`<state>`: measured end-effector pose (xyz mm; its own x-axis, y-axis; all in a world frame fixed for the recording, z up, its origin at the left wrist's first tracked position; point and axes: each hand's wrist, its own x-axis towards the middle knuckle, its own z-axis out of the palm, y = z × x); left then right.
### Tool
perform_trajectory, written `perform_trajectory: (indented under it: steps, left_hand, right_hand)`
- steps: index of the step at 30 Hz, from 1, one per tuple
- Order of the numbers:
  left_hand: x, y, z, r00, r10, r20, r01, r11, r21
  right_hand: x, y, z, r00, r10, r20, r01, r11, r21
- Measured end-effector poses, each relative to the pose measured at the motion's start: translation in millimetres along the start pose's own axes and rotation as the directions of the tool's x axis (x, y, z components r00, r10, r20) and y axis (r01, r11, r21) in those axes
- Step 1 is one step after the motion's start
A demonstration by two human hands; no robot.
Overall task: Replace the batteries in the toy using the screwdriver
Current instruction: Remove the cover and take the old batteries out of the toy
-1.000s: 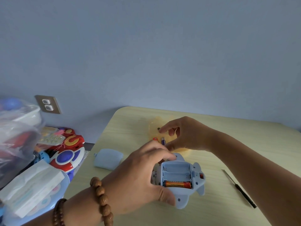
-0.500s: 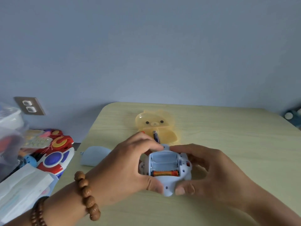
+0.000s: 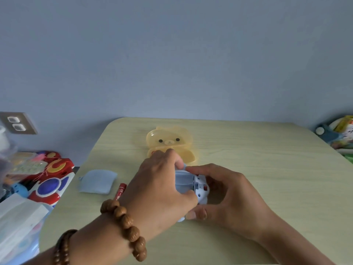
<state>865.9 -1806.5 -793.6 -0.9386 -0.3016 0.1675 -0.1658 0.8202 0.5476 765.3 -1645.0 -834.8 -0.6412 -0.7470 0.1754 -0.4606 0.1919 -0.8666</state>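
Observation:
A light-blue toy (image 3: 197,185) lies belly-up on the pale wooden table (image 3: 267,159), its open battery compartment partly hidden. My left hand (image 3: 162,188), wrist ringed with brown beads, grips the toy from the left with its fingers over the compartment. My right hand (image 3: 227,194) grips the toy from the right, thumb under it. A red battery (image 3: 120,191) lies on the table just left of my left hand. The blue battery cover (image 3: 97,181) lies further left. The screwdriver is out of view.
A translucent yellow bear-shaped case (image 3: 170,145) lies open behind the hands. Left of the table are colourful toys (image 3: 51,178) and a white box (image 3: 17,220). More toys (image 3: 342,134) are at the far right. A wall socket (image 3: 17,123) sits at left.
My right hand came back from the bear case and took hold of the toy. The orange battery seen in the compartment is now covered; a red battery lies left of my left hand.

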Motion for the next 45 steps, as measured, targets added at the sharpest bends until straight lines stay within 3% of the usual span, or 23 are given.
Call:
perform_trajectory:
  steps: [13, 24, 29, 34, 38, 41, 45]
  left_hand:
    - [0.2, 14.8, 3.7, 0.988, -0.152, 0.025, 0.154, 0.986, -0.067]
    - [-17.3, 3.2, 5.2, 0.999, 0.040, -0.001, -0.040, 0.999, -0.038]
    - [-21.9, -5.7, 2.1, 0.994, 0.084, 0.077, -0.083, 0.996, -0.018]
    - [-20.5, -11.9, -1.7, 0.997, 0.072, 0.023, -0.070, 0.994, -0.087]
    - [-11.4, -17.4, -15.1, 0.988, 0.087, -0.125, -0.104, 0.986, -0.134]
    - [-0.1, -21.4, -26.8, 0.975, -0.052, -0.217, -0.016, 0.953, -0.301]
    - [19.0, -31.9, -31.7, 0.975, -0.132, -0.181, 0.044, 0.906, -0.420]
  right_hand:
    - [1.7, 5.6, 6.2, 0.991, -0.115, -0.073, 0.115, 0.993, -0.010]
    - [0.9, 4.3, 2.8, 0.986, -0.160, -0.042, 0.159, 0.987, -0.032]
    - [0.8, 7.4, 3.9, 0.987, -0.154, -0.043, 0.152, 0.987, -0.056]
    - [0.2, 6.3, 5.0, 0.988, -0.148, -0.038, 0.146, 0.988, -0.059]
    - [0.6, 6.0, 5.0, 0.993, -0.110, -0.040, 0.106, 0.991, -0.085]
    - [-0.1, 5.2, 4.4, 0.994, -0.103, -0.043, 0.099, 0.991, -0.092]
    - [-0.3, 4.2, 3.6, 0.995, -0.089, -0.034, 0.086, 0.993, -0.086]
